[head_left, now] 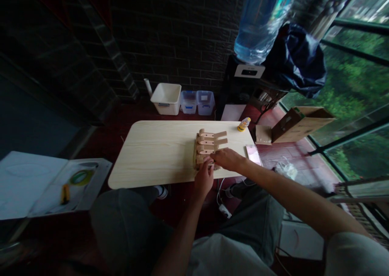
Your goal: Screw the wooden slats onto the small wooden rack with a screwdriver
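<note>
A wooden rack with several pegs [208, 145] lies flat on the pale wooden table [158, 150], near its right side. My left hand [203, 179] is at the rack's near end, fingers pinched against the lowest peg. My right hand [226, 159] comes in from the right and grips the same near peg, fingers curled over it. The two hands touch each other there. The peg under them is mostly hidden.
A phone [253, 154] lies at the table's right edge and a small yellow bottle [243, 124] at its far right corner. A white tub [167, 98] and two clear boxes [197, 102] stand on the floor behind. An open cardboard box [296, 124] sits right.
</note>
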Motion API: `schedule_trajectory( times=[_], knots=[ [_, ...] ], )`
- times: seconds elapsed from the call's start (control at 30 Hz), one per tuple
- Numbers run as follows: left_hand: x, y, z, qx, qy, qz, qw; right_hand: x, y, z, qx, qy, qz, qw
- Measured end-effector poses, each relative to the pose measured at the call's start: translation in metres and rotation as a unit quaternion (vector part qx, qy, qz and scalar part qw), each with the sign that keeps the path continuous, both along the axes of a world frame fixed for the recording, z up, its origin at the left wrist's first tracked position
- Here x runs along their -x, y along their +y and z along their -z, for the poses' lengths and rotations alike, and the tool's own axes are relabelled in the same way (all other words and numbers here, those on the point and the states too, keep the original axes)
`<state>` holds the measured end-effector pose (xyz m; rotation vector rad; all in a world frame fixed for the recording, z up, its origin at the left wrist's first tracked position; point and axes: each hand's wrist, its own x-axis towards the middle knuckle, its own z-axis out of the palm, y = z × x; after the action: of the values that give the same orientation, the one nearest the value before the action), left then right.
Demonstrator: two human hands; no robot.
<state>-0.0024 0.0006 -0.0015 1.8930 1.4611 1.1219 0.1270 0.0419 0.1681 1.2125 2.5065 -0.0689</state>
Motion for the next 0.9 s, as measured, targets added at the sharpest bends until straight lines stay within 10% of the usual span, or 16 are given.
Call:
schedule_trajectory(
  times=[0.9],
  knots=[
    [-0.001, 0.001, 0.001, 0.011, -0.001, -0.006, 1.000, 0.001, 0.015, 0.006, 0.018, 0.009, -0.008, 1.000]
  ],
)
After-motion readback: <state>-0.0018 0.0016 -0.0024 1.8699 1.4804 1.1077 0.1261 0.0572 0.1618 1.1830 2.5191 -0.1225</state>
